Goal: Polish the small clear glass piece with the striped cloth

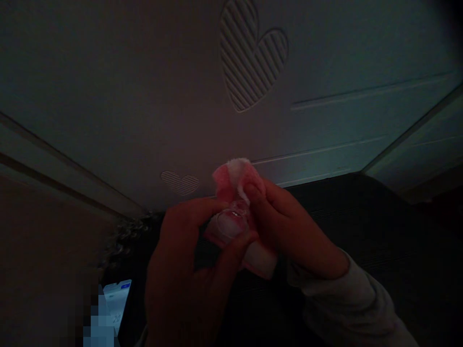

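Note:
In the dim light, my left hand (188,255) grips a clear, round, transparent object (232,222) by its edges, between thumb and forefinger. My right hand (289,221) holds a fuzzy pink and white cloth (237,173), its thumb pressed on the fabric. The cloth rises above the clear object and hangs below and behind it, so the two touch. Both hands are close together near the middle of the view. Part of the cloth is hidden by my right fingers.
A pale panel with a large ribbed heart (249,58) and a smaller heart (180,183) stands ahead. A lit phone screen (117,301) shows at the lower left, beside a pixelated patch. Dark surface (343,217) lies beneath; small shiny curled things (126,233) sit left.

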### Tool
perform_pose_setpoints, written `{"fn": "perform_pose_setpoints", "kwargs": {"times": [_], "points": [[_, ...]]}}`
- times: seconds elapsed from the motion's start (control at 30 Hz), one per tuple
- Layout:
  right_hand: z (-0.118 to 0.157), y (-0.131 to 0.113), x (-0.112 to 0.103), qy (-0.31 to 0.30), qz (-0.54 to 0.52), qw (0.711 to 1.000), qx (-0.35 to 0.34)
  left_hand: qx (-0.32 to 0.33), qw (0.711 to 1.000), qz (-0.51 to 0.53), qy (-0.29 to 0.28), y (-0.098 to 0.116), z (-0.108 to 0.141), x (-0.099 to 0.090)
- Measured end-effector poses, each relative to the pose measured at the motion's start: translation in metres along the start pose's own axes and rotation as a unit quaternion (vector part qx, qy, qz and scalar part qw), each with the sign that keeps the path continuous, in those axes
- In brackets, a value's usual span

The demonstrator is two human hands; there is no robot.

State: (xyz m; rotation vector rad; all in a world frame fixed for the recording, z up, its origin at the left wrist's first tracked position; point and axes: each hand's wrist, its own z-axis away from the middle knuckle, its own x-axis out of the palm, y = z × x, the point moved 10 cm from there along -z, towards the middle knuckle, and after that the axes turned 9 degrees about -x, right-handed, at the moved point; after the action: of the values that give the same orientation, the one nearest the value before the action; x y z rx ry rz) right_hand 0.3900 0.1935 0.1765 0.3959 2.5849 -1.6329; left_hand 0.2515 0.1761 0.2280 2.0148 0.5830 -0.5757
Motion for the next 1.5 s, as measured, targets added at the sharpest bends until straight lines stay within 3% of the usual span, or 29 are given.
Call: {"fn": "perform_pose_setpoints", "kwargs": {"times": [0.27,0.53,0.77,0.9,1.07,1.27,1.5], "points": [[0.0,0.0,-0.018,0.065,0.034,0.997,-0.005,0.038,0.999,0.019,0.018,0.007,0.003,-0.003],[0.001,-0.003,-0.01,0.049,-0.03,0.998,-0.011,-0.047,0.992,0.107,0.051,-0.01,0.001,-0.013],[0.004,-0.002,-0.001,0.023,-0.122,0.992,0.007,-0.166,0.971,0.157,0.074,-0.03,0.002,-0.021],[0.005,-0.005,0.001,0.022,-0.131,0.991,0.009,-0.198,0.954,0.211,0.081,-0.043,0.0,-0.022],[0.008,-0.002,0.003,0.039,-0.179,0.983,0.027,-0.218,0.936,0.271,0.061,-0.048,-0.001,-0.014],[0.012,-0.001,0.011,0.065,-0.295,0.952,0.044,-0.238,0.93,0.277,0.036,-0.05,-0.003,-0.01],[0.016,0.0,0.013,0.082,-0.3,0.946,0.092,-0.229,0.925,0.3,-0.039,-0.047,-0.007,0.007]]}}
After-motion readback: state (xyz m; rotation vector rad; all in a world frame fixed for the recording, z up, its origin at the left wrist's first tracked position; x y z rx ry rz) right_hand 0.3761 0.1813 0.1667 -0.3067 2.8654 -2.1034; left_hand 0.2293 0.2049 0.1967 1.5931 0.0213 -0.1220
